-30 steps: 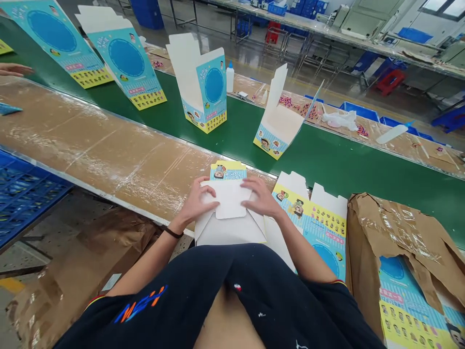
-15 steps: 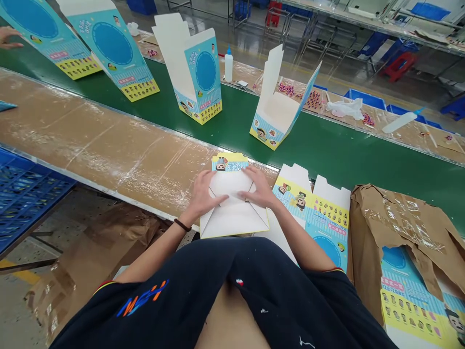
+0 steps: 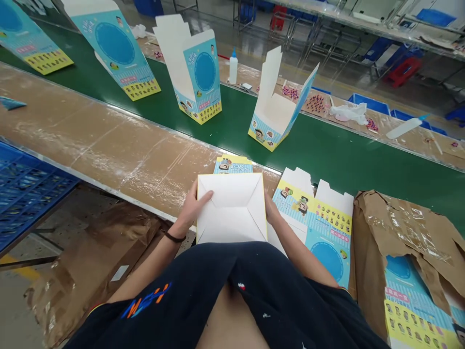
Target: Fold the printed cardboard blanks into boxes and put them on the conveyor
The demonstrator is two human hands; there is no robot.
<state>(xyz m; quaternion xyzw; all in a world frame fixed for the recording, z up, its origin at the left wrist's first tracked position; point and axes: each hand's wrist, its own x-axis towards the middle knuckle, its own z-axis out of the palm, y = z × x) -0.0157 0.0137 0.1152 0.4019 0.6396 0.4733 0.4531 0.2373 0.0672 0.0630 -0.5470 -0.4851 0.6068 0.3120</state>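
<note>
A paper carton stands in front of me at the edge of the brown work shelf, its folded white bottom facing up with the flaps closed into a cross of seams. My left hand grips its left side, thumb lying on the white bottom. On the other side, my right hand clasps the right wall and is mostly hidden behind the carton. A flat stack of printed blue and yellow carton blanks lies just right of my right arm.
Several opened cartons stand on the green conveyor belt beyond the shelf. A torn brown paper wrap covers more blanks at the right. A glue bottle stands on the far bench. Blue crates sit at the left.
The bottom flaps went from half folded to fully closed and flat. Both hands slid off the top of the flaps to the carton's sides, and the carton now stands squarer.
</note>
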